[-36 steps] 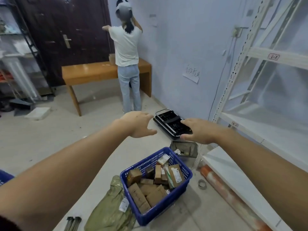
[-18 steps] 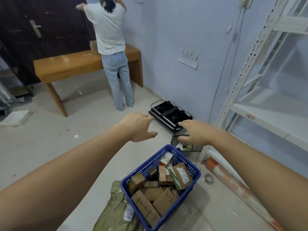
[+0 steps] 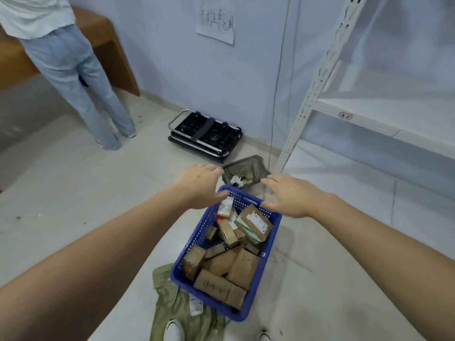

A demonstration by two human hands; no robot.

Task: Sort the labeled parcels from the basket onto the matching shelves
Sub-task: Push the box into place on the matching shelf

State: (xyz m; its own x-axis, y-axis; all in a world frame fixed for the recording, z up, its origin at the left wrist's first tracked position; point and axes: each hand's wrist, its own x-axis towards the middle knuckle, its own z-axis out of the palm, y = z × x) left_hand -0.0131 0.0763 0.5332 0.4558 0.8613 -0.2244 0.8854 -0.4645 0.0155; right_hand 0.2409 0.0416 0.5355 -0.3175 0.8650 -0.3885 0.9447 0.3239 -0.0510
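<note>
The blue perforated plastic basket (image 3: 272,238) sits on the pale floor at six o'clock, packed with brown cardboard parcels (image 3: 236,267). Both bare hands hover above its far rim, holding nothing: left hand (image 3: 198,184) at eleven o'clock, fingers loosely bent, right hand (image 3: 290,195) at one o'clock, fingers relaxed. A white metal shelf (image 3: 384,119) stands at two o'clock.

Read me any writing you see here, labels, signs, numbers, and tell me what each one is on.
Paper sign on the wall: handwritten characters, too blurred to read.
Shelf tag: two marks, too small to read.
Parcel label, white, in the basket: print too small.
Front box in the basket: handwritten scrawl, not legible.
Tag on the green bag: too small.
Nothing can be quoted.
</note>
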